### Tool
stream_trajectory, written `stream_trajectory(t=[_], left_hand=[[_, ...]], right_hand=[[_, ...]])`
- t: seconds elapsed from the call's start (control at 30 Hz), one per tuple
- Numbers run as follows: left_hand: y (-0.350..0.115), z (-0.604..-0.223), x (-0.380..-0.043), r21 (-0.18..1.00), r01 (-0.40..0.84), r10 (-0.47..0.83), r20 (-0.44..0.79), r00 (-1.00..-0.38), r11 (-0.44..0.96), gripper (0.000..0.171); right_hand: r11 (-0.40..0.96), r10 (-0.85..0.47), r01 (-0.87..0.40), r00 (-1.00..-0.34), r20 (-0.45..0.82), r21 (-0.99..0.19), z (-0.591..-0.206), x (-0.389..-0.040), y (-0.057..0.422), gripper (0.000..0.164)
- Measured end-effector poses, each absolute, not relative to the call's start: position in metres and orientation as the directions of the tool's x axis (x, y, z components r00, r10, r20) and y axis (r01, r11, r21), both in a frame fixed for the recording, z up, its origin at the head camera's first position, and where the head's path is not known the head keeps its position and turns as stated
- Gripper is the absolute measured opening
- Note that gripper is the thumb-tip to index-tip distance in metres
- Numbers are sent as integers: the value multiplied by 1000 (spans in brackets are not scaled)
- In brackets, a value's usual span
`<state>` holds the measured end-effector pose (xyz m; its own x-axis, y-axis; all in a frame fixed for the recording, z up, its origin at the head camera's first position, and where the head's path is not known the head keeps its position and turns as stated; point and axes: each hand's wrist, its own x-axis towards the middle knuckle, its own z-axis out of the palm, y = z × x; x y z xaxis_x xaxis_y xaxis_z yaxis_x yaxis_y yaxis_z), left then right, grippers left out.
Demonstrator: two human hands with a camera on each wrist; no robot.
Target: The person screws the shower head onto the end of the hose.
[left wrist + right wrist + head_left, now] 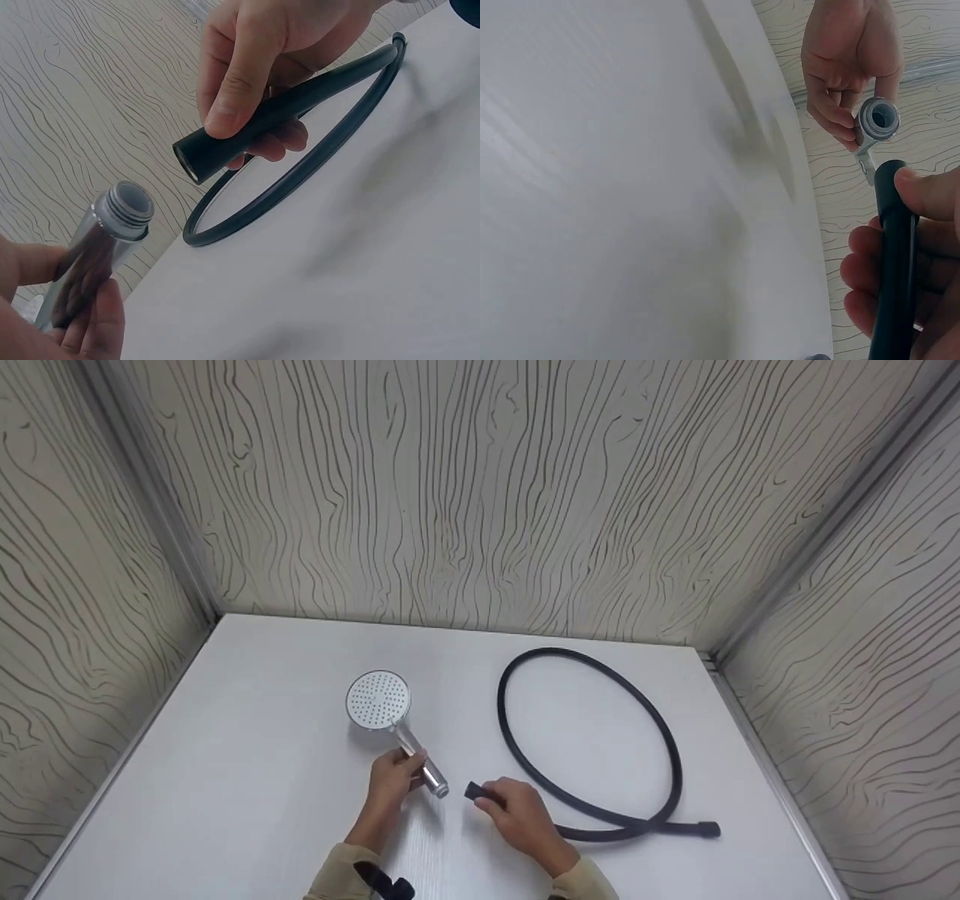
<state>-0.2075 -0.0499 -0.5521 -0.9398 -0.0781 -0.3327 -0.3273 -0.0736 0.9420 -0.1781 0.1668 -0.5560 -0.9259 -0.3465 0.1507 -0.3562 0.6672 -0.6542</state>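
No readable text, label, brand, number or sign anywhere.

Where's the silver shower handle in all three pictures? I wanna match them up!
Head: the silver handle is below the middle, slightly left, in the left hand.
Left wrist: the handle is at lower left, threaded end up.
Right wrist: the handle is at upper right, threaded end facing us.
Shared landmark: the black hose end, in the right hand.

Shower head [379, 702] hovering left of the hose [551, 651], hose looping on the table [240, 750], wall [450, 495] rising behind the table
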Motion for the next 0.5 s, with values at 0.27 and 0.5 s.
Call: stream_trajectory(t=[0.27, 0.5], left_hand=[[-48, -552, -206, 948, -312, -127, -317, -940, -59, 49], [-44, -550, -203, 958, -287, -155, -288, -945, -28, 46]], right_hand=[[651, -340, -358, -926, 164, -669, -556, -179, 167, 23], [639, -341, -370, -922, 183, -674, -556, -178, 168, 24]])
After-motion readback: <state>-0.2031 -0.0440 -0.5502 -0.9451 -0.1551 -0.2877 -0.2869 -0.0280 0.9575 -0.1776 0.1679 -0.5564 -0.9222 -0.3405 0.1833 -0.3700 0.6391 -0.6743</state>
